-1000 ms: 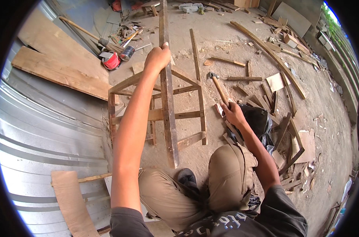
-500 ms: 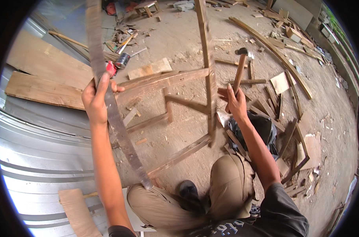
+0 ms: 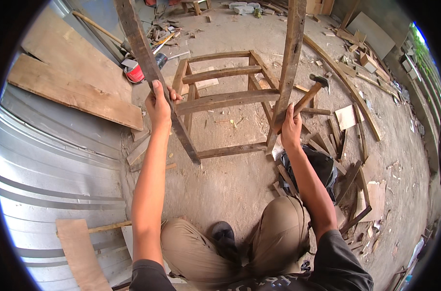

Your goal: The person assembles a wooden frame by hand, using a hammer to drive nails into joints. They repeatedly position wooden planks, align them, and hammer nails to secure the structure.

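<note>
A wooden chair frame (image 3: 225, 100) stands tilted before me, its two long posts rising past the top of the view, with crossbars between them. My left hand (image 3: 159, 107) is closed around the left post, thumb on its near side and fingertips showing on the inner side. My right hand (image 3: 291, 127) grips a hammer (image 3: 307, 98) by its wooden handle, the dark metal head pointing up and right. That same hand lies against the right post, and its fingers are partly hidden there.
Wide planks (image 3: 79, 89) lie at the left above corrugated metal sheeting (image 3: 70, 174). A red container (image 3: 134, 72) stands behind the left post. Wood offcuts and a black bag (image 3: 322, 167) lie at the right, near a long curved strip (image 3: 346, 80).
The chair frame has turned to face me more squarely. My left hand has moved right and slightly forward with its post. My right hand has come against the right post, the hammer tilting rightward.
</note>
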Demonstrator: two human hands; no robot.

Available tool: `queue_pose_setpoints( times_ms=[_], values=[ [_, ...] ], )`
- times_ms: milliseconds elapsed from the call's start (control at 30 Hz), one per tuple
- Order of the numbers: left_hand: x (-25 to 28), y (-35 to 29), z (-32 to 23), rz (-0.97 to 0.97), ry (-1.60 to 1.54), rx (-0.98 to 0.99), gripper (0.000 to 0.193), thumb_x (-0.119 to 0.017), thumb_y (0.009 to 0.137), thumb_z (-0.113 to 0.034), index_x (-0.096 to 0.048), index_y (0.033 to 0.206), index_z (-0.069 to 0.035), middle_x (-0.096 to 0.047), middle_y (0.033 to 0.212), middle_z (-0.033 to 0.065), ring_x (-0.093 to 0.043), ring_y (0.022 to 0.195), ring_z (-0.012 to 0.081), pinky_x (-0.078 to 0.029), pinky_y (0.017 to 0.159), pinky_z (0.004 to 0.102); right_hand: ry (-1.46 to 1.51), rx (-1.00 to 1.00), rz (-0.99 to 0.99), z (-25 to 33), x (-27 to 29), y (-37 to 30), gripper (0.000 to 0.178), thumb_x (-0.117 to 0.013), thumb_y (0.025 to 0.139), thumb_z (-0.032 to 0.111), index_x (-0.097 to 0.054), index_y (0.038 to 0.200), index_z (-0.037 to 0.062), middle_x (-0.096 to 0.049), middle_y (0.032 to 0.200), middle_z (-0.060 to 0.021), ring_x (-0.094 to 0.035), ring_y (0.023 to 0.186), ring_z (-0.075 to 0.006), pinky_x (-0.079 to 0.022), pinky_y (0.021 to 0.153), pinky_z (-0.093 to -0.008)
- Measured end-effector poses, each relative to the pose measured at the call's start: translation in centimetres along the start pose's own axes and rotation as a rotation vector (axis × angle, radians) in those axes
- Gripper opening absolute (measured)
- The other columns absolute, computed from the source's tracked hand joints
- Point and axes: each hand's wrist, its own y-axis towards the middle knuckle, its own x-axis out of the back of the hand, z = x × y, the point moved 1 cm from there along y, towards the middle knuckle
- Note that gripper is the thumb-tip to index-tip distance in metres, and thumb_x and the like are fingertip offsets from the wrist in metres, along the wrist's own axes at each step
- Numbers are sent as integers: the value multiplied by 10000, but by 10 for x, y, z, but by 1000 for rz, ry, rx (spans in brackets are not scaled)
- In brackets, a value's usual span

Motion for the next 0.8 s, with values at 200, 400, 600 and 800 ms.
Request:
queue_pose_setpoints(
  times_ms=[200, 400, 600, 800],
  values=[
    [2, 16, -6, 66, -7, 30, 573, -516, 958, -577, -573, 805, -28, -583, 672, 62, -631, 670, 181, -486, 659, 293, -51, 39, -83, 7, -9, 5, 376, -500, 1025, 421, -532, 868, 82, -488, 739, 30, -419, 662, -70, -362, 579, -266],
    [33, 39, 4, 147, -223, 154, 551, -544, 954, -534, -594, 1123, -12, -679, 880, 93, -678, 869, 188, -504, 720, 288, -152, 97, -95, 23, -42, -13, 362, -519, 1022, 403, -527, 852, 83, -449, 720, 51, -377, 659, -61, -322, 561, -261],
    [35, 37, 4, 206, -167, 123, 577, -539, 938, -553, -588, 1109, -4, -674, 872, 111, -675, 848, 236, -498, 745, 324, -191, 70, -133, 20, -42, -12, 359, -519, 1019, 404, -507, 855, 84, -450, 663, 49, -402, 581, -42, -326, 501, -238],
    [36, 32, -3, 274, -245, 118, 544, -565, 933, -529, -594, 1103, -13, -667, 839, 98, -674, 798, 223, -499, 747, 331, -193, 43, -102, 8, -27, -4, 387, -504, 1019, 428, -505, 859, 76, -461, 672, 35, -439, 602, -49, -365, 515, -250]
  ],
)
